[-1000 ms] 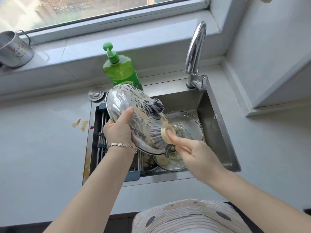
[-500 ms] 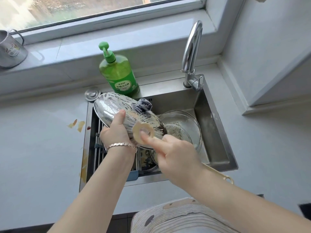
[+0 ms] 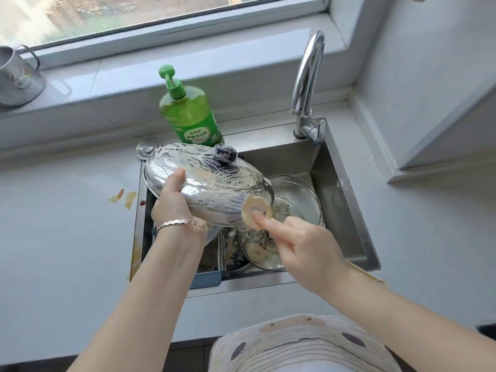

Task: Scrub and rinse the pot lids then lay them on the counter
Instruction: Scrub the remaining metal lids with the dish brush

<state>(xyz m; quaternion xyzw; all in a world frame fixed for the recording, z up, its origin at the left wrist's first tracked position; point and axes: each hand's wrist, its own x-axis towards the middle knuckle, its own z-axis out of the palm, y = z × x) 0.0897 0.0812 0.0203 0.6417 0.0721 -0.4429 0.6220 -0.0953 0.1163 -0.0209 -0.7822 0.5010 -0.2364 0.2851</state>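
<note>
A: What changed?
B: The soapy domed steel pot lid (image 3: 209, 183) has tipped flatter. The left hand (image 3: 173, 204) grips its rim, and the right hand (image 3: 306, 245) clasps the round cream brush (image 3: 256, 212), bristles on the edge beside it.
A: Meaning?
B: Still scrubbing over the stainless sink (image 3: 342, 208) — rinse pending.

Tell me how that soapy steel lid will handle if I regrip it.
Probably slippery: suds coat the steel lid, and the left hand grips it only at the rim. Likely stiff, being domed metal. Its knob may give surer hold, though soapy too.
</note>
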